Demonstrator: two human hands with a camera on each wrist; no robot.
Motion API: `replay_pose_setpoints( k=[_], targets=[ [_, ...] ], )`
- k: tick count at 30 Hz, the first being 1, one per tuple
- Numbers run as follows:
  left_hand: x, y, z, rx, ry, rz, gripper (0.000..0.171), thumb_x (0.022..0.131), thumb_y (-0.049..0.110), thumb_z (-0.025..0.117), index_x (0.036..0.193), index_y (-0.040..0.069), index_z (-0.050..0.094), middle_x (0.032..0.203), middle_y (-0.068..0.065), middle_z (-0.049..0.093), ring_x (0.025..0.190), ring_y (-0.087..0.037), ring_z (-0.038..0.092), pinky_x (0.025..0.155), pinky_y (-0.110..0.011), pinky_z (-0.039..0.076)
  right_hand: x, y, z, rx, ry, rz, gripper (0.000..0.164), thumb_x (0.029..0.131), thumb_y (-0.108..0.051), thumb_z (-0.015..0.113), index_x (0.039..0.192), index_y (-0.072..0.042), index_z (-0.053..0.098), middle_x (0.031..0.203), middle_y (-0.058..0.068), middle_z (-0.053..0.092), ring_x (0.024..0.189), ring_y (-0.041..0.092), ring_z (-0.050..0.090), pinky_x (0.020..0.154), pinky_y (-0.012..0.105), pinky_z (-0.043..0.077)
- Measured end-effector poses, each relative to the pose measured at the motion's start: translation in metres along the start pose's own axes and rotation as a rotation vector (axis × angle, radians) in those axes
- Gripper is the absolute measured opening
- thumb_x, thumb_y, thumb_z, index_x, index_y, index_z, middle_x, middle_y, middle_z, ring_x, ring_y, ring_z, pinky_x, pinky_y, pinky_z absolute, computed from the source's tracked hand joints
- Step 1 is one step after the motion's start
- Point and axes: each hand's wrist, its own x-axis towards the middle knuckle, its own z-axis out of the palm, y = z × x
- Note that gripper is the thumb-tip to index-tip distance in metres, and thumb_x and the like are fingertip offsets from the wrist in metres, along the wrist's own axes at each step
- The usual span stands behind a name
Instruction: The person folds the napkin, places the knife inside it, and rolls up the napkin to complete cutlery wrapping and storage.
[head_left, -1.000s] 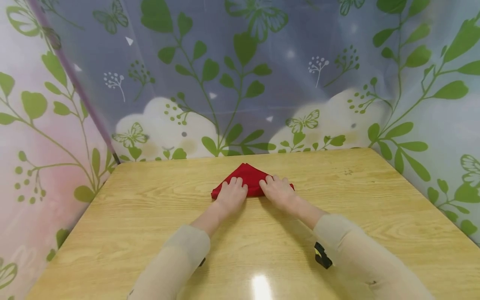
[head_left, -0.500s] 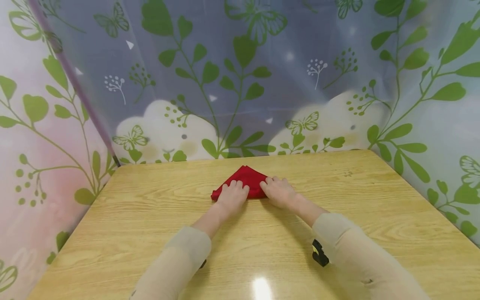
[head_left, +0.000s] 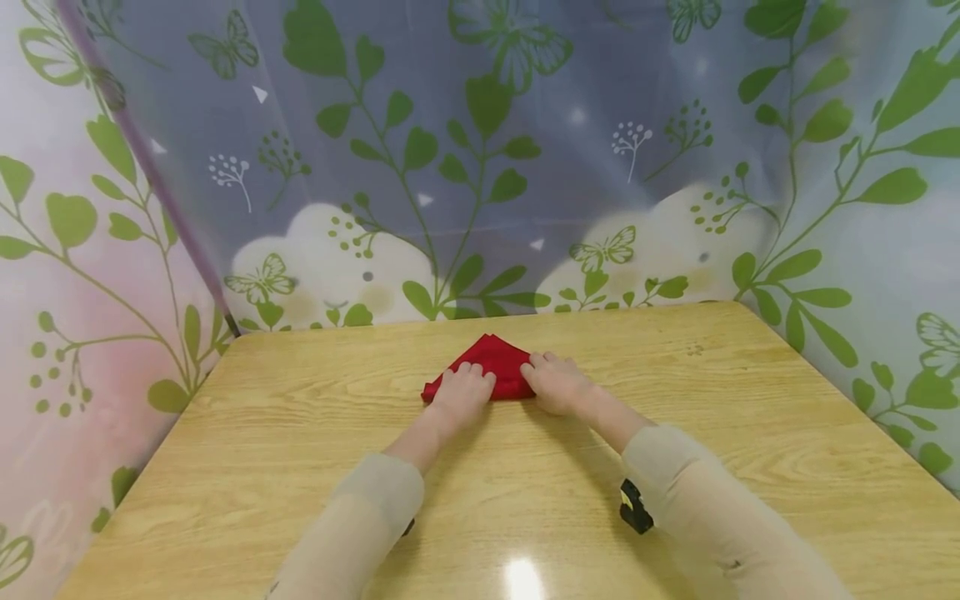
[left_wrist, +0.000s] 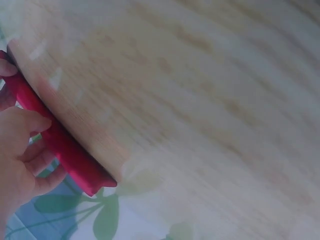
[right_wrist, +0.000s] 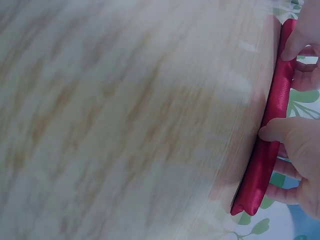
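A red cloth [head_left: 506,362], satiny and folded to a triangle, lies on the table with its tip pointing away from me. Its near edge is a thick roll, seen in the left wrist view as a red roll [left_wrist: 75,160] and likewise in the right wrist view [right_wrist: 265,165]. My left hand [head_left: 462,393] grips the roll left of its middle, thumb on the near side and fingers over the far side. My right hand [head_left: 558,383] holds it the same way farther right and hides the cloth's right end in the head view.
The wood-grain table [head_left: 300,467] stretches around the cloth on all sides. A patterned curtain [head_left: 480,167] with leaves and butterflies hangs behind the table and along both sides. A black strap piece [head_left: 636,507] sits under the right sleeve.
The whole scene sits slightly lower in the head view. Cloth and hands keep nearly the same place on the table, and both hands still grip the roll.
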Motion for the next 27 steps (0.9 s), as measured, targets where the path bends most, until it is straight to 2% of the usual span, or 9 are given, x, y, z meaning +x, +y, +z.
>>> replay_pose_setpoints(
  k=[8,15,21,27],
  targets=[
    [0.001,-0.002,0.003,0.042,0.014,0.021,0.022,0.088,0.014,0.061,0.108,0.007,0.059,0.100,-0.011,0.058,0.095,-0.026,0.052,0.076,-0.043,0.049,0.001,0.001,0.004,-0.089,0.060,-0.092,0.026,0.082,-0.014,0.067,0.101,0.001,0.057,0.099,0.016,0.057,0.092,0.033,0.056,0.073,0.044,0.051],
    [0.002,0.000,0.004,0.037,0.007,0.034,0.019,0.088,0.014,0.060,0.106,0.007,0.058,0.099,-0.012,0.059,0.094,-0.026,0.053,0.075,-0.042,0.049,0.001,0.006,0.006,-0.109,0.048,-0.163,0.025,0.080,-0.015,0.067,0.097,0.000,0.059,0.094,0.014,0.057,0.089,0.031,0.056,0.078,0.040,0.048],
    [0.002,0.000,0.003,0.046,0.016,0.042,0.017,0.087,0.013,0.061,0.102,0.007,0.060,0.096,-0.011,0.060,0.090,-0.026,0.054,0.075,-0.041,0.049,0.000,0.009,0.004,-0.077,0.052,-0.209,0.022,0.078,-0.011,0.067,0.094,0.000,0.059,0.089,0.013,0.057,0.082,0.028,0.056,0.076,0.038,0.048],
    [0.001,0.000,0.002,0.045,-0.012,0.043,0.019,0.087,0.015,0.061,0.105,0.008,0.059,0.098,-0.011,0.060,0.091,-0.026,0.054,0.080,-0.042,0.048,-0.002,0.012,0.003,0.020,0.056,-0.221,0.021,0.077,-0.008,0.065,0.093,-0.002,0.053,0.087,0.012,0.056,0.081,0.028,0.057,0.075,0.039,0.047]
  ],
)
